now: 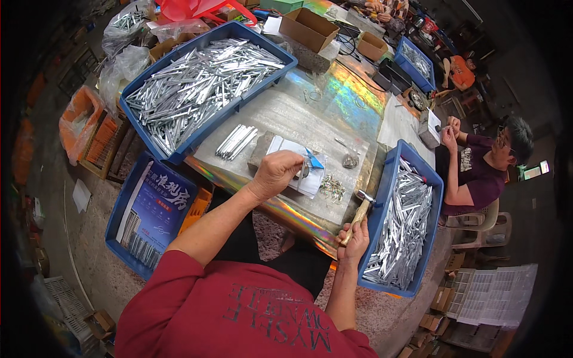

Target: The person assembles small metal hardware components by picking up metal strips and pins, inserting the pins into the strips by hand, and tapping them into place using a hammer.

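My left hand (279, 172) is closed in a pinch above a paper-covered block (283, 145). What its fingertips grip is too small to make out. Beside those fingers, a bright blue piece (314, 160) lies on the white paper. My right hand (354, 240) is wrapped round the wooden handle of a small hammer (360, 216), its metal head pointing away from me. A pile of small brass-coloured pins (333, 190) lies right of the block. Left of the block, several silver metal strips (236, 142) lie side by side in a neat row.
A large blue bin (236, 102) of metal strips stands at the far left; another blue bin (375, 262) of them is by my right hand. A co-worker (492, 155) sits at the right. A small dark clump (350, 160) and cardboard boxes (308, 28) are on the table.
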Demonstrator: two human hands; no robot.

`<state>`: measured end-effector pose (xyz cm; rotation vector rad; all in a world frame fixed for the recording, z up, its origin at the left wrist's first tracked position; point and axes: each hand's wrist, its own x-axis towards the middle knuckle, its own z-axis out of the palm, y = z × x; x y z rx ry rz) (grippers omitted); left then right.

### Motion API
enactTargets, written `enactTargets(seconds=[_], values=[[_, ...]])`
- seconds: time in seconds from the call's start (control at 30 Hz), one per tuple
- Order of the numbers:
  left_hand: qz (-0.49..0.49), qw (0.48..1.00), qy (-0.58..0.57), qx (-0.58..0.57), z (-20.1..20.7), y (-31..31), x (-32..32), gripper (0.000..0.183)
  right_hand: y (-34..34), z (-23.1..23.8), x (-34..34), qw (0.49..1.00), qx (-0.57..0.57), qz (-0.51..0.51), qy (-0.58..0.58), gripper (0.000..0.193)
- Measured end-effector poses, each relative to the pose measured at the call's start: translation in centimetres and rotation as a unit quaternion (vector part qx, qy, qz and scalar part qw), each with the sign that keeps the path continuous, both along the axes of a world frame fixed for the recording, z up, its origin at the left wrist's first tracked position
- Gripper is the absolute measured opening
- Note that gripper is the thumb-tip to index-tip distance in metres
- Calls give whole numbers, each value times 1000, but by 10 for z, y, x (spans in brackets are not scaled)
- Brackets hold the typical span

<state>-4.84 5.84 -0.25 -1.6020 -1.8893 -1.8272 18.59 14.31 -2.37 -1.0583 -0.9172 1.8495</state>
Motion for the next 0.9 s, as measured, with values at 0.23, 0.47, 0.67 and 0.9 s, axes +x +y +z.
enactTargets(seconds=[0.23,0.47,0.67,0.9], values=[[16,981,-186,-57,-3,-4,2,10,-1,-13,10,981,52,53,-178,38],[-38,955,-269,-119,0,-27,17,17,-15,11,2,677,405,115,-604,38],[-87,941,-282,-166,1,-48,43,12,-43,42,-31,745,543,162,-351,39],[-117,964,-158,-179,-2,-59,58,11,-60,39,-60,683,676,181,-209,20]])
